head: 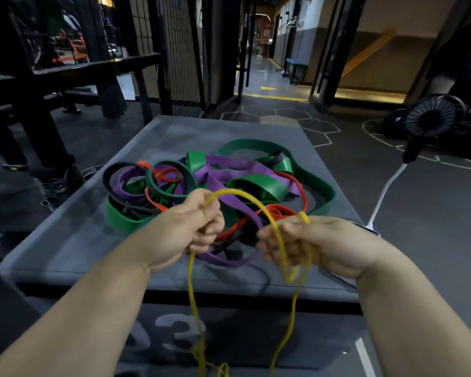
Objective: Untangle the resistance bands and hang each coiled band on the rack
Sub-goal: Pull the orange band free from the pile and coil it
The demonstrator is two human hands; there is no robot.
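Your left hand (195,224) and right hand (305,244) both grip the yellow band (245,195) — arched between them, above the grey desk (65,240); tangled bands (215,180) at twelve o'clock, fan (431,115) at two.

The yellow band (279,240) runs out of view at the bottom edge, so its hanging loops are cut off and their ends cannot be seen. Where it passes through the left hand (199,224) and the right hand (297,240), the closed fingers hide it. Both forearms are cut by the bottom and side edges. The hands also cover the near part of the tangled pile (215,183) on the bench (65,240), and where each band goes underneath the others cannot be told. The black band (112,172) is lost among the shadows in places. The fan (431,115) at right is dim and blurred.
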